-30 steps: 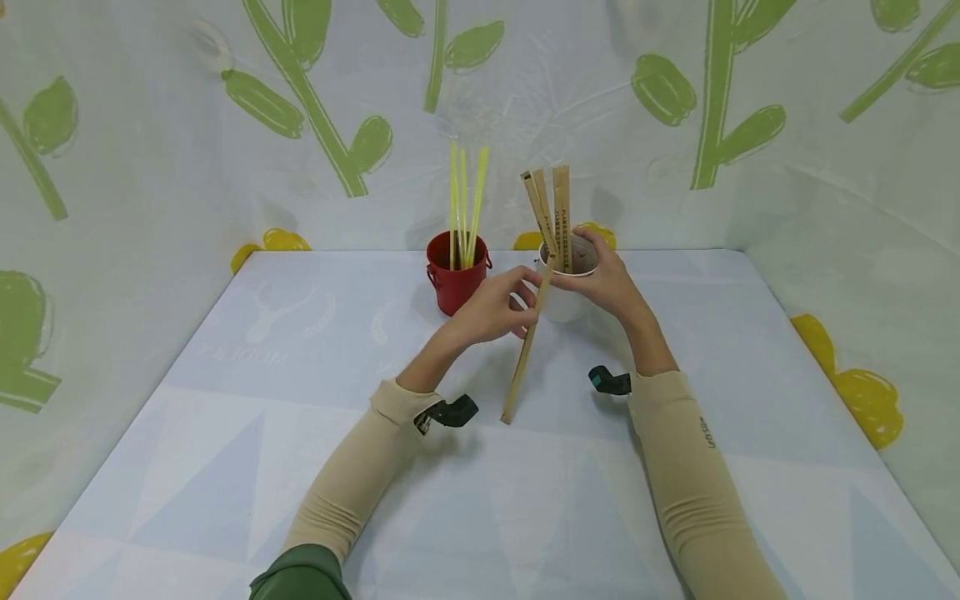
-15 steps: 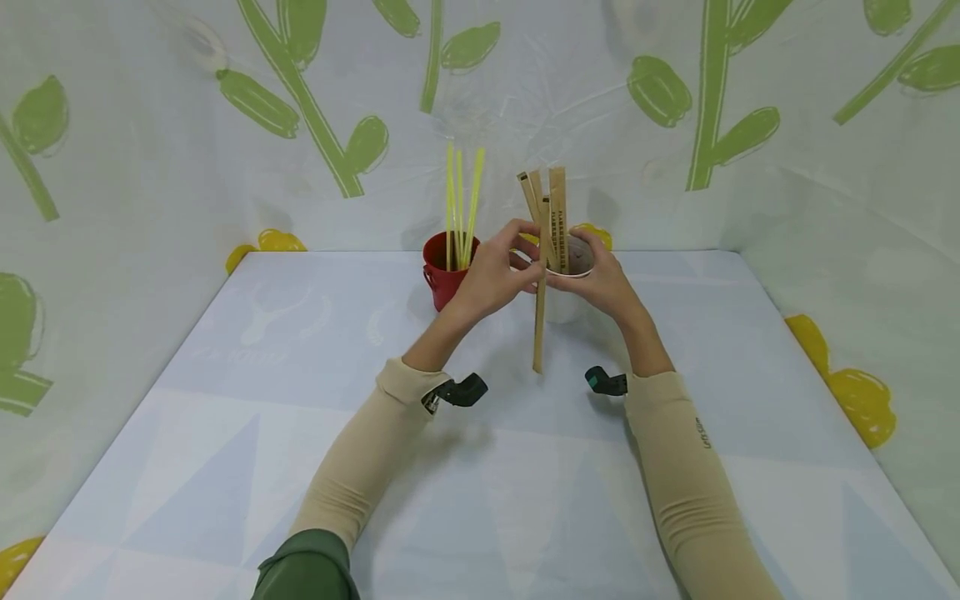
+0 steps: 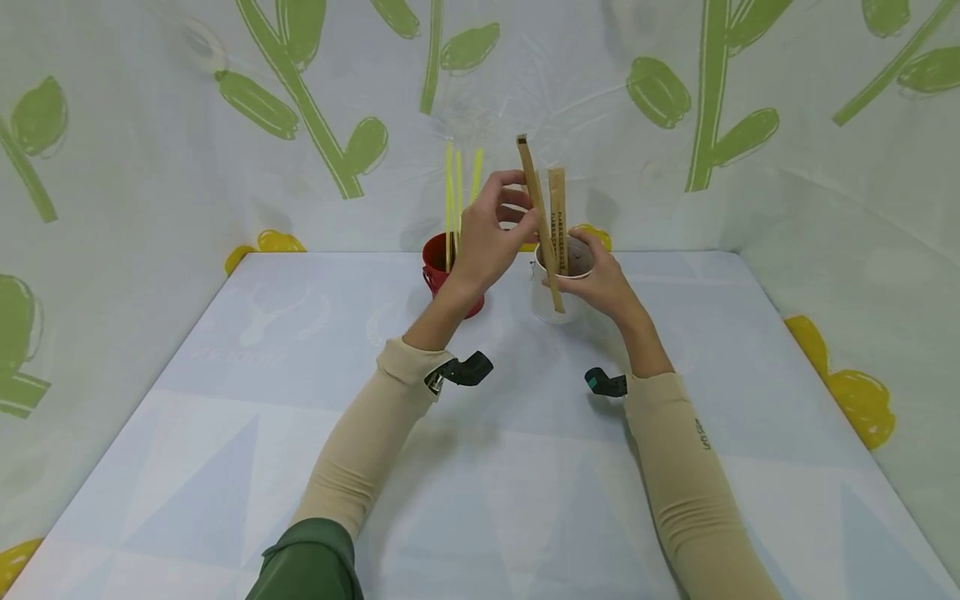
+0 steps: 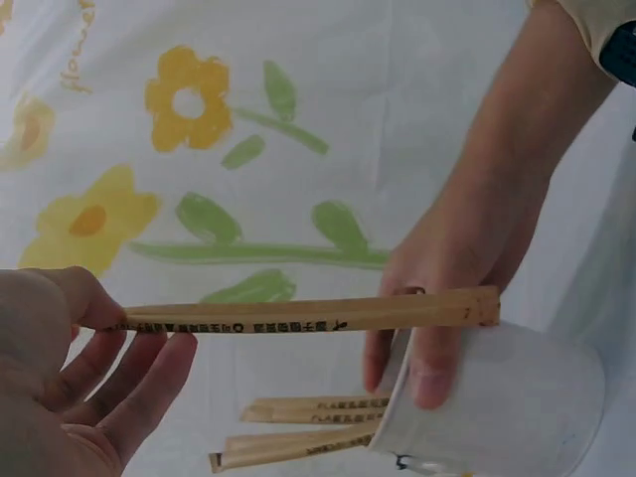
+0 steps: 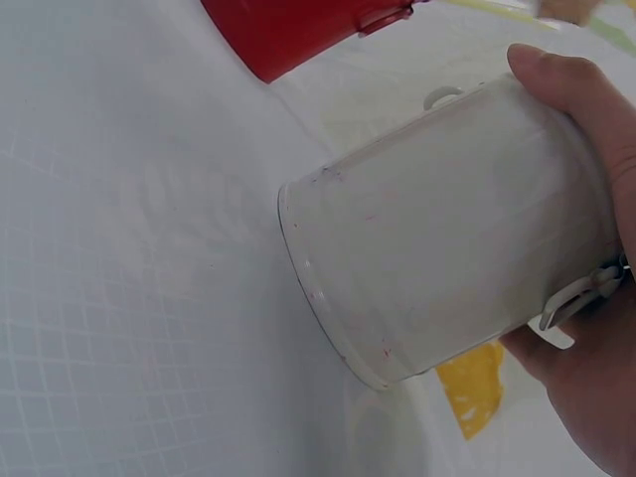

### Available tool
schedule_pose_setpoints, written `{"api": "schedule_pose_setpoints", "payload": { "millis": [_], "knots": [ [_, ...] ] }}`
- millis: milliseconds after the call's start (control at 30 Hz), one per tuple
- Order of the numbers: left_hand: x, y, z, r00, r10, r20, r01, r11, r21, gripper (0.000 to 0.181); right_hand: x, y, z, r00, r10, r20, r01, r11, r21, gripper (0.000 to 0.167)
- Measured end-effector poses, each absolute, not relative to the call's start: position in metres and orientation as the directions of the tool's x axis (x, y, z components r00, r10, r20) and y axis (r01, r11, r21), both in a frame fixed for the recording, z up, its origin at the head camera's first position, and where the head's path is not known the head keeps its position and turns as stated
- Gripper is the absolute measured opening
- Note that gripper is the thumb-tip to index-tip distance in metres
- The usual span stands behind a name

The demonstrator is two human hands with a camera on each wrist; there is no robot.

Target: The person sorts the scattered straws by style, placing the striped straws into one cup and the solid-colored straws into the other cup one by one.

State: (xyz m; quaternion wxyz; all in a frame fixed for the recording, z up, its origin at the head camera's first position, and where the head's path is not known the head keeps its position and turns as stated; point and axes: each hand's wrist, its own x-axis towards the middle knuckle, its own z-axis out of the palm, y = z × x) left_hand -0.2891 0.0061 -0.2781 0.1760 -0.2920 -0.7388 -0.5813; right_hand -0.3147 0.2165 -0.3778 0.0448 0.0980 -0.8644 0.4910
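My left hand [image 3: 491, 233] pinches a paper-wrapped straw [image 4: 318, 313] near its upper end, between thumb and fingers. In the head view that straw stands tilted, its lower end in front of the white bucket [image 5: 447, 229]. Its lower end overlaps a finger of my right hand in the left wrist view; contact cannot be told. My right hand [image 3: 606, 283] grips the white bucket at its rim, thumb and fingers round it. More paper-wrapped straws [image 4: 298, 447] stand in the white bucket. To the left is a red bucket [image 3: 433, 272], partly hidden behind my left hand and forearm.
Thin yellow straws [image 3: 458, 200] stand in the red bucket. A pale blue and white patterned cloth [image 3: 480, 517] covers the table, whose back edge lies just behind the buckets. Behind hangs a white sheet [image 3: 555, 75] printed with green leaves.
My left hand has risen with the wrapped straw, lifting its lower end from the tabletop area to the white bucket's height. My right hand keeps holding the white bucket in place.
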Motion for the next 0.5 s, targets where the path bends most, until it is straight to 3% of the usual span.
{"api": "schedule_pose_setpoints", "payload": {
  "millis": [233, 500],
  "knots": [
    [-0.289, 0.010, -0.261, -0.720, 0.125, 0.682, 0.693, 0.099, 0.714, 0.034, -0.315, 0.216, -0.376, -0.987, -0.098, 0.131, -0.163, 0.519, -0.839, 0.096],
    [-0.298, 0.017, -0.261, -0.701, 0.094, 0.707, 0.712, 0.149, 0.686, 0.032, -0.315, 0.215, -0.376, -0.992, -0.080, 0.099, -0.127, 0.515, -0.848, 0.100]
  ]
}}
